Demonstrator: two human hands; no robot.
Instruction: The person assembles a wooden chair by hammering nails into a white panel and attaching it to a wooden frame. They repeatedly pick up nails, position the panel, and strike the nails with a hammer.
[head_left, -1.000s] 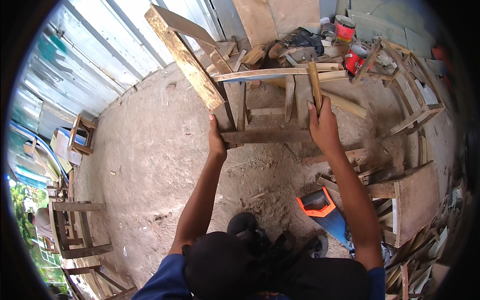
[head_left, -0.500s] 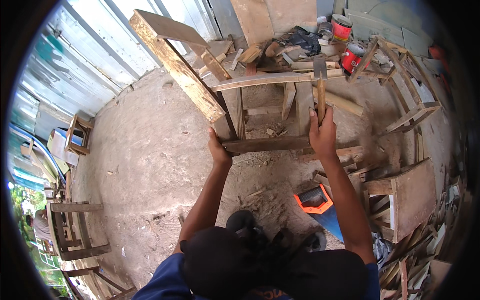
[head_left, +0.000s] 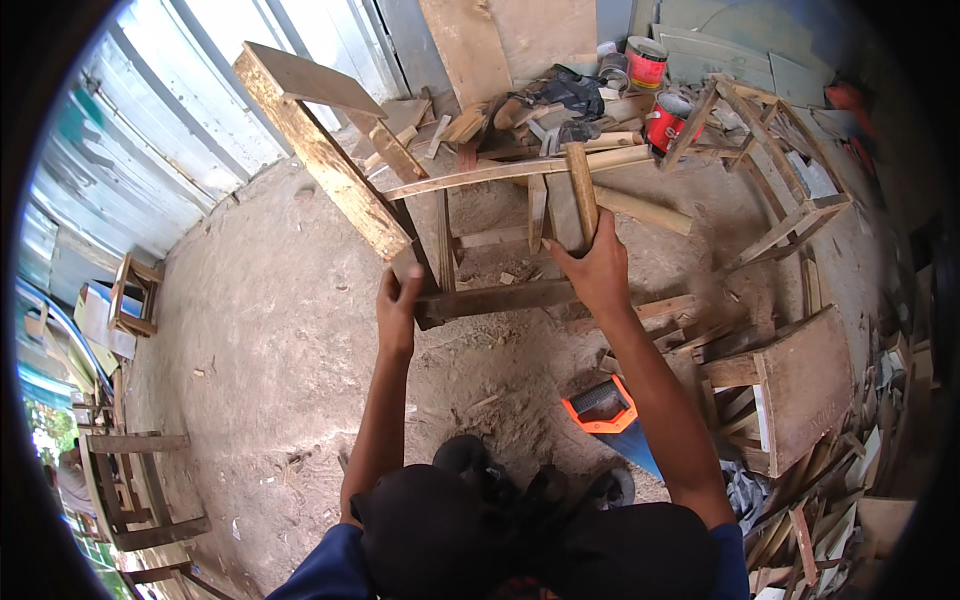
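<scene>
A wooden chair frame (head_left: 500,300) is tilted up in front of me, with a curved rail across it and a long raw-edged board (head_left: 325,165) reaching to the upper left. My left hand (head_left: 397,305) is closed around the frame's near left corner, thumb on top. At the near right corner, my right hand (head_left: 600,270) has its fingers round a hammer (head_left: 582,195) whose wooden handle points away from me. That hand also rests against the frame's right post, its thumb stretched to the left. The hammer's head is hard to make out.
An orange-handled saw (head_left: 600,405) lies on the dirt floor below my right forearm. Scrap wood (head_left: 800,530) is heaped at the right, near another chair frame (head_left: 790,215). Red paint cans (head_left: 668,122) stand at the back. More wooden frames (head_left: 145,490) line the left side.
The chair frame and both hands have shifted left in view. My right hand has turned, so the hammer now leans left and its head no longer shows clearly at the top.
</scene>
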